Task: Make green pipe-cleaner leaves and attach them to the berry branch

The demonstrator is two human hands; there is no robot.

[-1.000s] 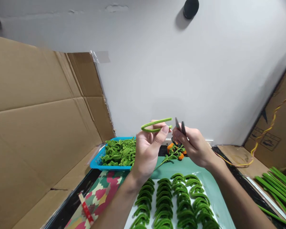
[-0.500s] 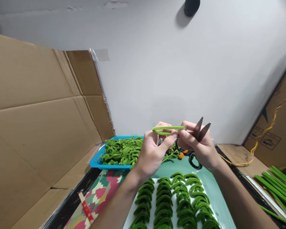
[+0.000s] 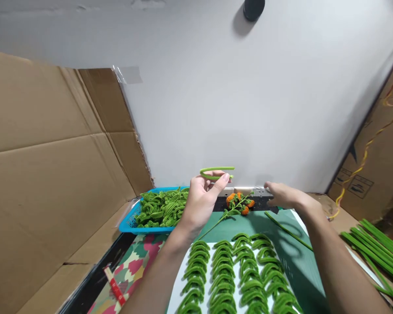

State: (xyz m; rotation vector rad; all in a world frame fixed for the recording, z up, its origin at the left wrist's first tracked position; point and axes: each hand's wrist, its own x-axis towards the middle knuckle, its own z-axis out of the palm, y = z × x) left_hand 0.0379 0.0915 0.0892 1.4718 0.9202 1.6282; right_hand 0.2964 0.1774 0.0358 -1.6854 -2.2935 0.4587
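Note:
My left hand (image 3: pixel 201 198) pinches a light-green pipe cleaner (image 3: pixel 218 168) folded into a narrow U, its bend to the left and its free ends to the right. Off to the right, my right hand (image 3: pixel 286 196) reaches over the back of the mat, fingers apart, with nothing visible in them. The scissors cannot be seen. Below the hands lies a white board (image 3: pixel 207 279) bearing rows of curved green pipe-cleaner pieces (image 3: pixel 222 272). A single green stem (image 3: pixel 288 231) lies on the green mat (image 3: pixel 265 224) below the right hand.
A blue basket (image 3: pixel 127 224) heaped with green looped pieces stands at the left. Behind the mat lies a sprig with orange flowers (image 3: pixel 245 210). Long green stems (image 3: pixel 376 253) lie at the right. Cardboard walls (image 3: pixel 52 187) flank both sides; a red-wrapped stick (image 3: pixel 115 285) lies front left.
My right hand has left the pipe cleaner and moved right; the scissors it carried are out of sight. My left hand keeps the folded pipe cleaner. The orange-flowered sprig is now uncovered.

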